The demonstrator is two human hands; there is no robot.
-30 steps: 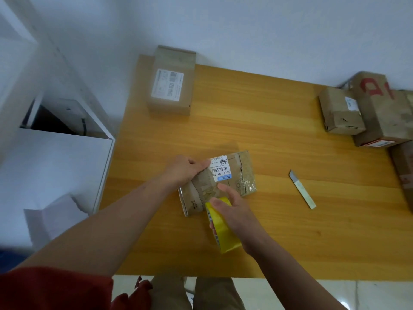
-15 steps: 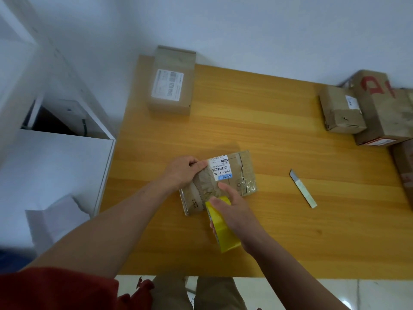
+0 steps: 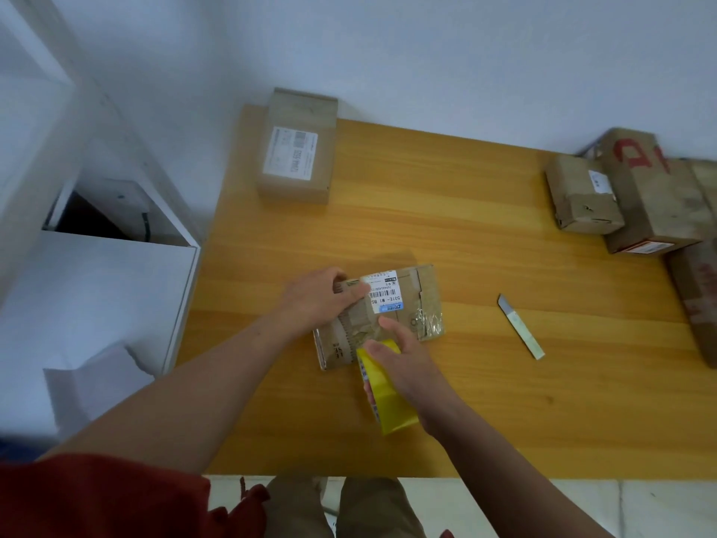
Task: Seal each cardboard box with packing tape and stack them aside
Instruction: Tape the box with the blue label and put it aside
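**Squarely in front of the person: one small box, two hands on it**

Near the front middle of the wooden table (image 3: 465, 234) lies a small cardboard box (image 3: 423, 304), flat and worn, turned a little askew to the table's edge. A white shipping label (image 3: 384, 291) with a barcode sits on its top face, and crinkled clear tape shows at its right end.

The left hand (image 3: 318, 300) holds the box at its far left corner, fingers curled over the edge and thumb laid across the top beside the label. The right hand (image 3: 403, 366) grips a roll of yellow packing tape (image 3: 388, 405), which stands on edge against the near side of the box. Its forefinger reaches forward and presses on the box top just below the label.

To the right, well apart from the hands, a slim utility blade (image 3: 522, 328) lies bare on the wood. At the far left corner a labelled box (image 3: 298, 157) rests against the wall. Along the right side more boxes crowd together: a crumpled small one (image 3: 582, 196) touching a larger box with red print (image 3: 652, 196), and a further box (image 3: 698, 304) cut off by the picture's edge.

A white cabinet (image 3: 97, 289) stands just left of the table. A red sleeve (image 3: 97, 498) shows at the bottom left.
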